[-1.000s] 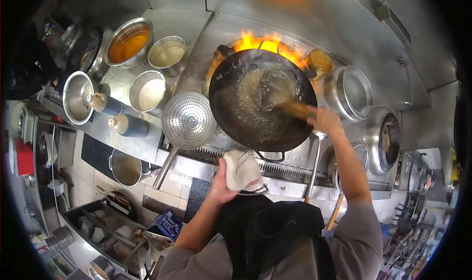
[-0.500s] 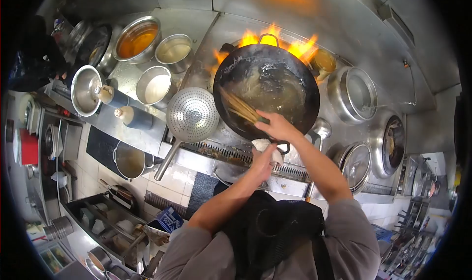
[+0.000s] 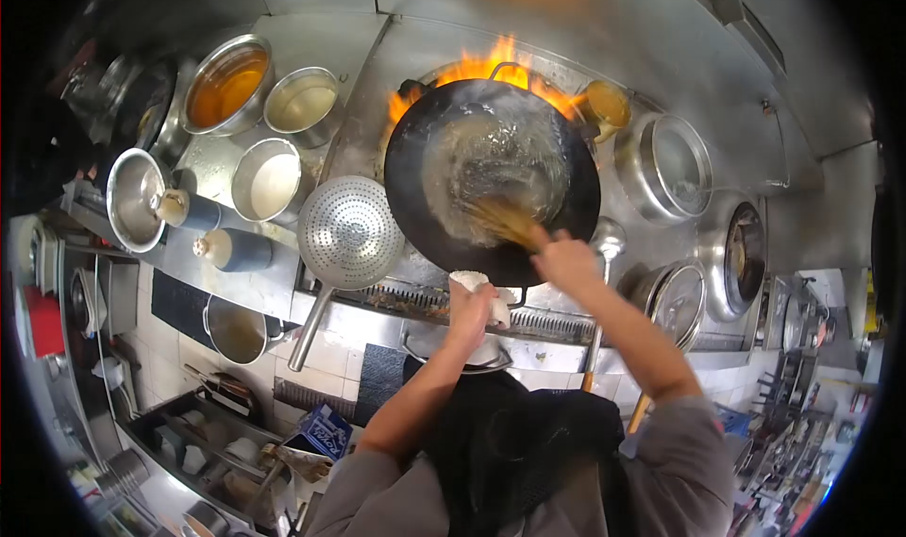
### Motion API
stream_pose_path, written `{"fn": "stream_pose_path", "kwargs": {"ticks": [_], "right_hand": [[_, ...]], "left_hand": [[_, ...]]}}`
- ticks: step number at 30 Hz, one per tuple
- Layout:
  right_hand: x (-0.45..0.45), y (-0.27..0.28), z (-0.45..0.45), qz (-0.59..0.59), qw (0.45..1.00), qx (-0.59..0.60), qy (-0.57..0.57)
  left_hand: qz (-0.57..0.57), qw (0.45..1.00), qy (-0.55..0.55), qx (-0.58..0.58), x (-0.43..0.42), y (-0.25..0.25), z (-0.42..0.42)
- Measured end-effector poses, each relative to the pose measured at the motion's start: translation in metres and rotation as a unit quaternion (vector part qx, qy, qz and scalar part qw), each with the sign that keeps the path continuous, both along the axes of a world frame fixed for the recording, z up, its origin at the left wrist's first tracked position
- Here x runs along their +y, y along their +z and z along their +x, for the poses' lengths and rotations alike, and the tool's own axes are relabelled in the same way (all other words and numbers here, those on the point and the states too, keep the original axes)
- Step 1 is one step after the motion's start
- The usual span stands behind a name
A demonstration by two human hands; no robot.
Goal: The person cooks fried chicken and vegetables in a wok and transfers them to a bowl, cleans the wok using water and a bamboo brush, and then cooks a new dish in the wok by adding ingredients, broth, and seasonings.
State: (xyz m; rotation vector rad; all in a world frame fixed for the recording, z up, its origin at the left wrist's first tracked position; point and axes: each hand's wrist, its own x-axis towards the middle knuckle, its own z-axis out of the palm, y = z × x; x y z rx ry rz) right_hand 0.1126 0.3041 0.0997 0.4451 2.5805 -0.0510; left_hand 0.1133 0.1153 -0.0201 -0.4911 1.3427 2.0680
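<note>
"Since half a second ago, our brush (image 3: 510, 221) has swept from the left side of the wok (image 3: 415, 188) to the right of there, and our right hand (image 3: 568, 263) with it. From the head view, why is it held so?"

"We have the right fingers closed round its handle end, over the wok's near-right rim. Bristles reach the wet bowl while, we judge, our skin stays off hot metal."

"And our left hand (image 3: 475, 312)?"

"Its fingers are folded on a cloth (image 3: 467, 278) at the wok's near edge, by the loop handle (image 3: 525, 293). Probably a heat guard, given the flames (image 3: 500, 60) behind the wok. Whether it grips that handle, we cannot tell."

"Why a strainer (image 3: 349, 235) left of the wok and a ladle (image 3: 609, 237) right?"

"Both handles point our way, presumably for easy grabbing."
</note>
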Motion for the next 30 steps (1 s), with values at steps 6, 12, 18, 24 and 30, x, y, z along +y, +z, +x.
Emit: {"fn": "stream_pose_path", "kwargs": {"ticks": [6,12,18,24,30], "right_hand": [[0.065,-0.048,-0.101,0.01,0.985,0.117,-0.13],[-0.027,-0.082,-0.122,-0.303,0.894,0.243,-0.224],[-0.006,-0.031,-0.012,-0.247,0.965,0.091,-0.013],[0.107,0.049,0.073,-0.17,0.969,0.063,-0.168],[0.081,-0.019,0.207,-0.291,0.795,0.431,-0.313]], "left_hand": [[0.048,0.986,-0.135,-0.086,-0.027,0.035,-0.034],[0.01,0.994,-0.106,0.01,-0.019,0.002,-0.022],[0.04,0.993,-0.103,0.033,-0.016,-0.017,-0.021],[0.109,0.987,-0.115,-0.025,-0.02,-0.003,-0.028],[0.092,0.988,-0.119,0.04,-0.023,-0.012,-0.015]]}}
